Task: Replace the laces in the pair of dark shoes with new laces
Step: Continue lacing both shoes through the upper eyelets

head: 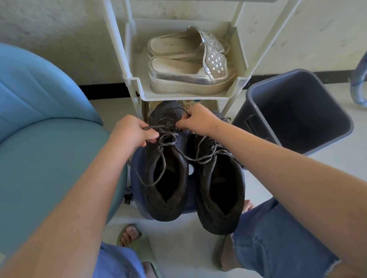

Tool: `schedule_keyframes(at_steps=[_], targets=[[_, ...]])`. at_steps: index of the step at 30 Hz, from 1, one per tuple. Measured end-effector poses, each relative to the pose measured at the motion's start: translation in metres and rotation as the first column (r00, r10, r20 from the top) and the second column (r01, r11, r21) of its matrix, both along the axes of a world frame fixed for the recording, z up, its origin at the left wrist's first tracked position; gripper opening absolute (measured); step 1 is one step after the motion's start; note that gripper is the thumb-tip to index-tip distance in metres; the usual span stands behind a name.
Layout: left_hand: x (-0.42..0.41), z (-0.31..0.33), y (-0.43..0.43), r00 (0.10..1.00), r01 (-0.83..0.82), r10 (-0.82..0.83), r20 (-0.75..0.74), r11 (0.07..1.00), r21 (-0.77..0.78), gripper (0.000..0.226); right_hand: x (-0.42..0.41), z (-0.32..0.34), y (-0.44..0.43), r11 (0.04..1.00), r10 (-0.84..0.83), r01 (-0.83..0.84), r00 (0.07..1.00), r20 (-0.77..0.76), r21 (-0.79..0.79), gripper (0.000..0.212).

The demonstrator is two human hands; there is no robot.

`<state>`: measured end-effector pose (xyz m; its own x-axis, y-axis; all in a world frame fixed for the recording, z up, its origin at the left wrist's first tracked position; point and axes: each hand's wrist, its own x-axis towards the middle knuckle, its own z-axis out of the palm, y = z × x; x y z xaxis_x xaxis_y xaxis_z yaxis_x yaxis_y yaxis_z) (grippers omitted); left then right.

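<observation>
On blue stool (139, 198): two dark shoes (220, 194); left grip (129, 131), right grip (198, 119) both pinching one grey lace (150, 127).

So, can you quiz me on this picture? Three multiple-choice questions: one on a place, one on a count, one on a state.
1. Where is the silver pair of shoes? A on the rack shelf; B in the bin; C on the chair.
2. How many dark shoes are there? A one; B two; C three.
3. The grey lace is: A on the floor; B threaded in a shoe; C in the bin.
Answers: A, they sit on the cream shelf; B, two stand side by side; B, it crosses the eyelets while the left hand and right hand pinch it.
</observation>
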<state>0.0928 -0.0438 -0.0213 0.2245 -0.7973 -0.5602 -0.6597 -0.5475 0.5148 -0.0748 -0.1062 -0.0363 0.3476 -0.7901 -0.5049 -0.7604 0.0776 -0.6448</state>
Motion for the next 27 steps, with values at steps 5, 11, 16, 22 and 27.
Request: schedule_keyframes(at_steps=[5, 11, 16, 22, 27], targets=[[-0.010, -0.003, 0.001, 0.999, -0.033, 0.034, 0.012, 0.998, -0.056, 0.011, 0.001, 0.001, 0.000, 1.000, 0.009, -0.009, 1.000, -0.009, 0.000, 0.027], [-0.022, -0.005, 0.005, 0.998, -0.001, 0.008, 0.062, 0.995, -0.103, 0.011, 0.000, 0.001, 0.001, 1.000, 0.013, -0.012, 1.000, 0.015, -0.010, 0.028], [-0.016, -0.002, 0.003, 1.000, 0.014, -0.013, 0.013, 0.997, -0.079, 0.020, -0.002, -0.001, 0.002, 1.000, 0.005, -0.005, 0.999, 0.043, 0.003, 0.023], [-0.010, -0.001, 0.008, 0.998, 0.067, -0.067, 0.008, 0.995, -0.078, 0.009, -0.003, -0.001, 0.005, 1.000, 0.012, -0.011, 0.994, 0.112, -0.012, 0.017], [-0.010, 0.012, 0.007, 0.994, 0.076, -0.071, -0.081, 0.995, 0.060, 0.006, -0.002, -0.001, 0.006, 0.999, -0.047, 0.040, 0.971, 0.234, 0.033, 0.005]])
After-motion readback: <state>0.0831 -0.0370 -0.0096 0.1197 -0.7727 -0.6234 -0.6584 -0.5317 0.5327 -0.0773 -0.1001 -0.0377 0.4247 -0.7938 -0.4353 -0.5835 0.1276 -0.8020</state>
